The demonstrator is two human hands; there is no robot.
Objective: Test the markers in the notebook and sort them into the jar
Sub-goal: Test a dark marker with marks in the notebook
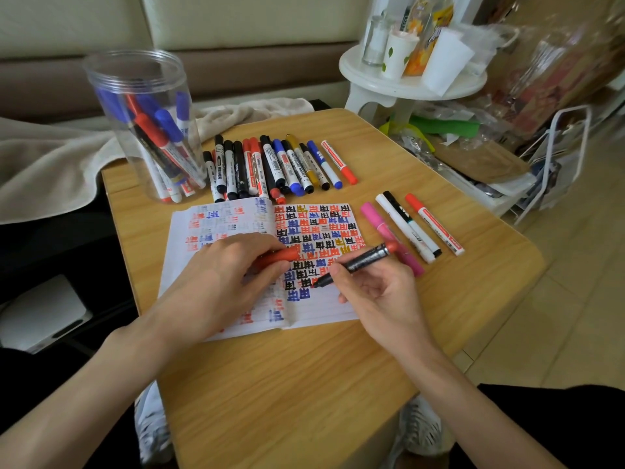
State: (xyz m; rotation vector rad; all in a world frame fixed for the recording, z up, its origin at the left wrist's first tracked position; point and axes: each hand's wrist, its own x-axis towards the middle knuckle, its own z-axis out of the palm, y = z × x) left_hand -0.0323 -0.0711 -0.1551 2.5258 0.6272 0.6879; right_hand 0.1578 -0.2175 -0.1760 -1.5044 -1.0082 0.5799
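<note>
An open notebook [338, 313] lies on the wooden table [304, 384], its pages filled with red, blue, black and yellow marks. My right hand [378, 296] grips a black-barrelled marker with a red end [365, 260], tip touching the right page. My left hand [223, 282] rests on the left page and holds a red cap [280, 257]. A clear plastic jar [145, 130] at the back left holds several blue and red markers. A row of several markers [270, 167] lies behind the notebook.
Three markers, pink [389, 236], white-black [409, 228] and red-white [436, 225], lie right of the notebook. A beige towel [50, 164] lies left of the table. A white round stand [412, 79] with cups and bottles is at the back right, with clutter beside it.
</note>
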